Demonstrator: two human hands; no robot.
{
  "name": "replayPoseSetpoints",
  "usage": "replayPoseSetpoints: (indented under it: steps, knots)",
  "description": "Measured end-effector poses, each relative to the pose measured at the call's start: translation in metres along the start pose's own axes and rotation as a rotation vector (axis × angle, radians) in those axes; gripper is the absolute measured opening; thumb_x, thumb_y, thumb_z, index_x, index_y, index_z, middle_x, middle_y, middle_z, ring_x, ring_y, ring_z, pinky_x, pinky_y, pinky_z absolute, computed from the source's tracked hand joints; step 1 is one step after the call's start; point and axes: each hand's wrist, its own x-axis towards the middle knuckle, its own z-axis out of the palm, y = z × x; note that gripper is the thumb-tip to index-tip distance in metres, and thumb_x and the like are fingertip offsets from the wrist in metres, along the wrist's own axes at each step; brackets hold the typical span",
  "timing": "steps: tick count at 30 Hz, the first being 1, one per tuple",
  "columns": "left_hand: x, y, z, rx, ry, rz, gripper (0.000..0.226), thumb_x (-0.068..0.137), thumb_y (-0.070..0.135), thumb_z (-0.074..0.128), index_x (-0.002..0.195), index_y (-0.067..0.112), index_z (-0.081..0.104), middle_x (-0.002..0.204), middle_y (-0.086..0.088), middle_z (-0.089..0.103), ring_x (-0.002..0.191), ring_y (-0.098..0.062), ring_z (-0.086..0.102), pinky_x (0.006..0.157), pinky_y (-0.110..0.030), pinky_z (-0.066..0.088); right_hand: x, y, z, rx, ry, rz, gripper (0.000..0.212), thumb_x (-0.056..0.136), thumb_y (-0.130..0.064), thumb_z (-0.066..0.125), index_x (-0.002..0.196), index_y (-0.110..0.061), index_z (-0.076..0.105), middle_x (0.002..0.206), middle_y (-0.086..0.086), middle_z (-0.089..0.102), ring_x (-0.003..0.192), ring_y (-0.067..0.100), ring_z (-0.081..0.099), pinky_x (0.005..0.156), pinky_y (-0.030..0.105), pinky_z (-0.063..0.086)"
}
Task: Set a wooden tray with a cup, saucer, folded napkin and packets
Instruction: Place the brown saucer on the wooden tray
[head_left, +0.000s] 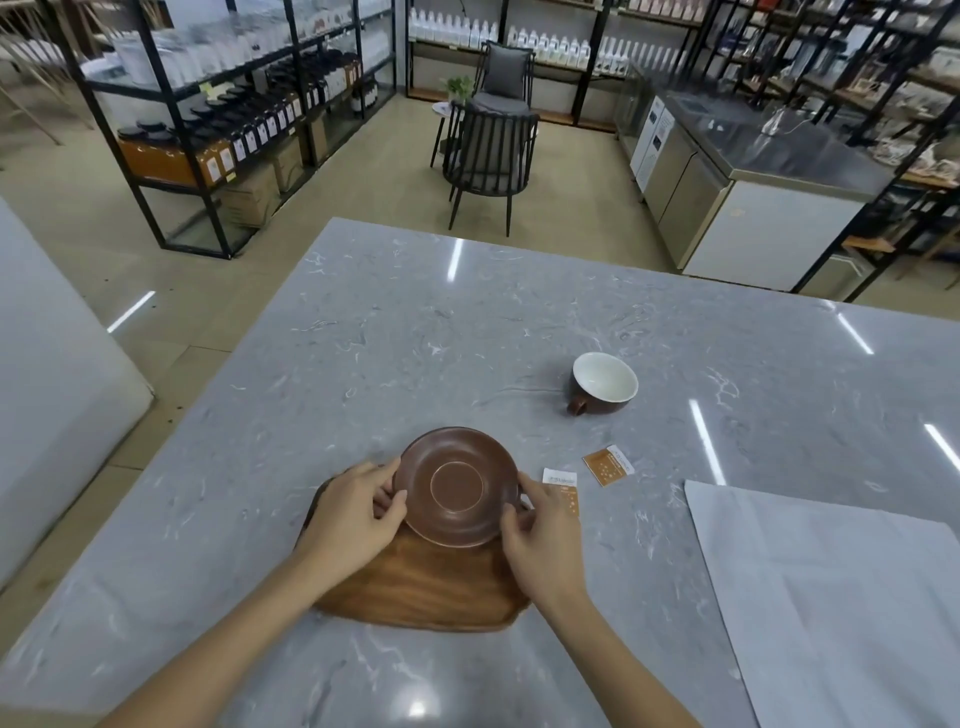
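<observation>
A brown saucer (456, 487) is held by its rim over the far part of the wooden tray (426, 587). My left hand (353, 512) grips its left edge and my right hand (543, 540) grips its right edge. A brown cup (604, 383) with a white inside stands on the table farther off to the right, handle toward me. Two orange-and-white packets lie flat right of the saucer: one (608, 465) in the open, the other (563, 486) partly behind my right hand. A large white napkin (841, 597) lies spread flat at the right.
The grey marble table (415, 338) has its left edge near the tray and its far edge beyond the cup. On the floor past it stand black chairs (491, 156), shelving racks with bottles and a steel counter (753, 171).
</observation>
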Motion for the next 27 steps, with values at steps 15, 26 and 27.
replayPoseSetpoints:
  steps: [15, 26, 27]
  knots:
    - [-0.058, -0.007, 0.003, 0.076, -0.004, -0.064, 0.053, 0.095, 0.016, 0.066, 0.145, 0.006, 0.051, 0.088, 0.005, 0.056, 0.077, -0.011, 0.052, 0.075, -0.026, 0.048, -0.056, -0.003, 0.017, -0.037, 0.036, 0.052, 0.041, 0.096, -0.01, 0.065, 0.136, -0.014, 0.064, 0.121, 0.001, 0.068, 0.08, -0.002, 0.056, 0.073, 0.0, 0.04]
    - [-0.076, -0.004, 0.004, 0.167, 0.002, -0.041, 0.065, 0.094, 0.031, 0.067, 0.15, 0.008, 0.043, 0.111, 0.003, 0.06, 0.106, -0.016, 0.05, 0.093, -0.028, 0.046, -0.077, -0.003, 0.024, -0.01, -0.006, 0.031, 0.052, 0.102, -0.018, 0.059, 0.152, -0.013, 0.047, 0.141, 0.0, 0.055, 0.095, 0.004, 0.063, 0.086, 0.013, 0.05]
    - [-0.077, -0.003, 0.005, 0.172, 0.002, -0.043, 0.064, 0.095, 0.03, 0.067, 0.15, 0.007, 0.043, 0.112, 0.002, 0.061, 0.106, -0.016, 0.051, 0.092, -0.027, 0.046, -0.078, -0.002, 0.024, -0.012, -0.005, 0.03, 0.052, 0.102, -0.018, 0.059, 0.152, -0.013, 0.047, 0.142, 0.001, 0.054, 0.094, 0.002, 0.062, 0.086, 0.008, 0.047]
